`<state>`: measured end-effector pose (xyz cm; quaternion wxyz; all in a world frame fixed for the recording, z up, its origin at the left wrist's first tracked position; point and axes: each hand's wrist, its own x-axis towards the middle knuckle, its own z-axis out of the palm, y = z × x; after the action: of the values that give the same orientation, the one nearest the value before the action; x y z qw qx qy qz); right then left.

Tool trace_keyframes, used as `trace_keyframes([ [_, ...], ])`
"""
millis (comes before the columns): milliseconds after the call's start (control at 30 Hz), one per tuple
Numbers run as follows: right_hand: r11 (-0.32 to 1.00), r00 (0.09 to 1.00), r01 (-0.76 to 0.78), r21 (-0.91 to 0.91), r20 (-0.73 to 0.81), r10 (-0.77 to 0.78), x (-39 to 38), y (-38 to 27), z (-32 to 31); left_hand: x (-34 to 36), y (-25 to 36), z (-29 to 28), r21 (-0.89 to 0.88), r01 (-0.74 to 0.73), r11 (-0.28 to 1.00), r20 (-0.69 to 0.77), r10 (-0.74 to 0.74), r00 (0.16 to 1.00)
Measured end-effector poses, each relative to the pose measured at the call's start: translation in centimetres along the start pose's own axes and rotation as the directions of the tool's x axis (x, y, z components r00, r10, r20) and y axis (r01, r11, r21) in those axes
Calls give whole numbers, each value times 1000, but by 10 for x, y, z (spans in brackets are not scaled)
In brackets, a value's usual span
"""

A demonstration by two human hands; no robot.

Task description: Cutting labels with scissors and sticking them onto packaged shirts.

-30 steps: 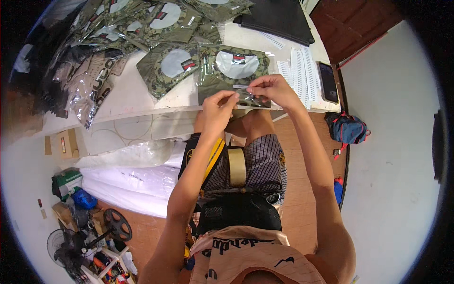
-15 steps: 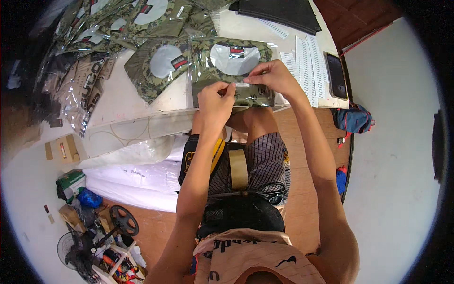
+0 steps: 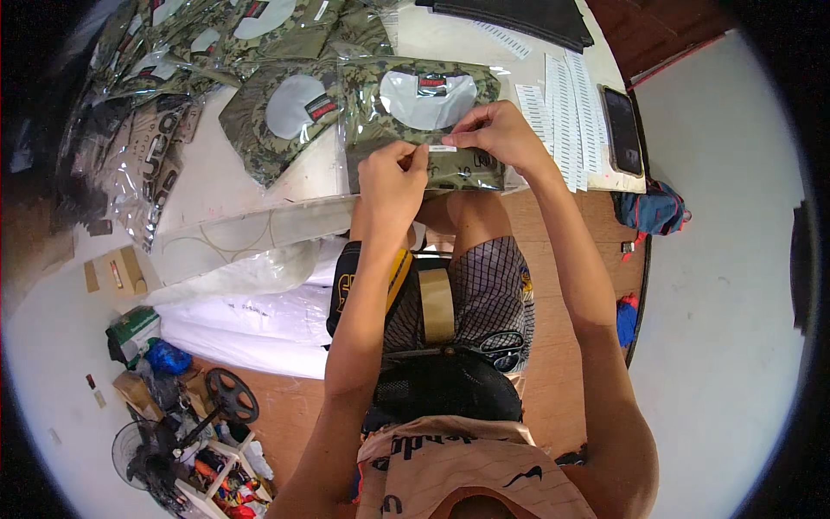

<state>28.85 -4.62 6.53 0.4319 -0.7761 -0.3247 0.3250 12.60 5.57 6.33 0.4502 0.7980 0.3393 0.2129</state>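
A folded camouflage shirt in a clear plastic bag lies at the table's front edge, a pale round piece showing in its neck opening. Over its lower half is a small white label. My left hand has thumb and fingers pinched at the label's left end. At its upper right, my right hand pinches with thumb and forefinger. Whether the label is stuck to the bag or only held over it, I cannot tell. Left of this bag, close beside it, sits another bagged camouflage shirt.
Label sheets and a dark phone lie right of my hands. Black folded fabric is at the back. More bagged shirts pile up far left. Below the table are white plastic sacks; a fan stands lower left.
The whole view has shifted slightly, with table and hands a little higher in the picture. Both hands keep nearly the same pinched pose at the label.
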Motion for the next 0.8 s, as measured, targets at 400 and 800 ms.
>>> trace_keyframes([
  [400, 997, 996, 81, 3, -45, -81, -1, 7, 5, 1, -2, 3, 37, -24, 999, -2, 24, 1000],
  [800, 988, 997, -57, 145, 53, 50, -6, -13, -3, 2, -1, -6, -114, 130, 985, 84, -121, 989],
])
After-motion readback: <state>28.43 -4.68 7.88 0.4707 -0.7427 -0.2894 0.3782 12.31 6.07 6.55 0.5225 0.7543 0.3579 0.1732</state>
